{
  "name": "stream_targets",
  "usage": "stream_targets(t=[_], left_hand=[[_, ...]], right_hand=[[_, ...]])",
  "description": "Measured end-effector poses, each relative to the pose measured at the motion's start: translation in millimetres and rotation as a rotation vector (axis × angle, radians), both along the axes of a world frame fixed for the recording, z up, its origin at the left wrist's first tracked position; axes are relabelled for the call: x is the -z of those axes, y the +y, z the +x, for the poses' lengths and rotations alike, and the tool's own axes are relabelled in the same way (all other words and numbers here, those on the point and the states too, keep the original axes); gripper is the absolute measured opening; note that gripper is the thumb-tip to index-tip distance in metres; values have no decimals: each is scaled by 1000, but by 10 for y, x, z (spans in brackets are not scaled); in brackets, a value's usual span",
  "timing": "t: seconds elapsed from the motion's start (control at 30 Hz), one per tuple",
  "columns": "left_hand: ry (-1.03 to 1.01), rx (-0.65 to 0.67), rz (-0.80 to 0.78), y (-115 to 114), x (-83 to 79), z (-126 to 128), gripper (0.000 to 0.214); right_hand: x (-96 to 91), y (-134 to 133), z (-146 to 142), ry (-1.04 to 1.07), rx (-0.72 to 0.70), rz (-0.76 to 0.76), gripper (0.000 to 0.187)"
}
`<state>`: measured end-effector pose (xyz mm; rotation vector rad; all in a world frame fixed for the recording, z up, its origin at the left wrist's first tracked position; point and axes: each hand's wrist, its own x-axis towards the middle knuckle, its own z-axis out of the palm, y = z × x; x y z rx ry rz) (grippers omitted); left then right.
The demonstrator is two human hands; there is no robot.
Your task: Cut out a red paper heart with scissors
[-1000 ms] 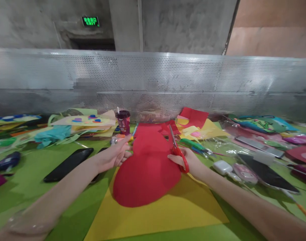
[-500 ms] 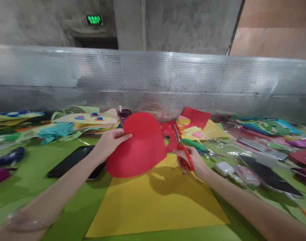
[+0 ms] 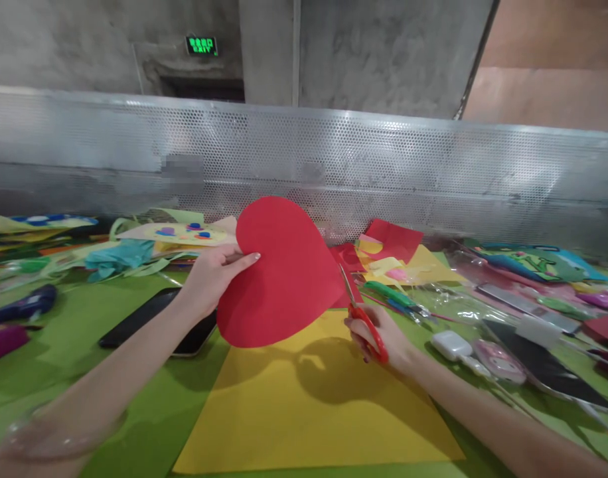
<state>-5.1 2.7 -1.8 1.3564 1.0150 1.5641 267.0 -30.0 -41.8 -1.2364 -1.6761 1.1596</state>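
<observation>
My left hand (image 3: 212, 275) pinches the left edge of a red paper cut-out (image 3: 279, 275) with a rounded top, holding it upright above the table. My right hand (image 3: 378, 335) grips red-handled scissors (image 3: 361, 312), fingers through the loops. The blades point up and left and meet the right edge of the red paper. Under both hands a yellow paper sheet (image 3: 308, 405) lies flat on the green table cover (image 3: 109, 372).
A black phone (image 3: 157, 318) lies left of the yellow sheet. Paper scraps (image 3: 388, 255) and craft pieces (image 3: 174, 236) pile at the back before a perforated metal barrier (image 3: 433, 172). White earbuds case (image 3: 446, 345), dark tablet (image 3: 547, 362) and packets sit right.
The red paper has been lifted off the table and turned upright by my left hand. My right hand with the scissors has stayed at the paper's right edge.
</observation>
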Motion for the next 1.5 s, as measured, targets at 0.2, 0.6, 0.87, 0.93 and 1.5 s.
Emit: stream_targets(t=[0.2,0.6,0.87,0.93,1.5], left_hand=[[7,6,-18,11,22,-8,28],[-22,24,-29,-10,18,-1,31],[-6,4,-28,-5,6,9,34],[-3,-4,-20,1,9,8,32],[23,-38,11,23,19,9,33]], right_hand=[[13,-13,-5,3,-7,-1,24],[11,-26,-6,-3,-13,7,26],[22,-8,-5,-11,-6,-2,27],[19,-6,1,-6,-8,-2,27],[16,-5,4,1,-19,-5,27]])
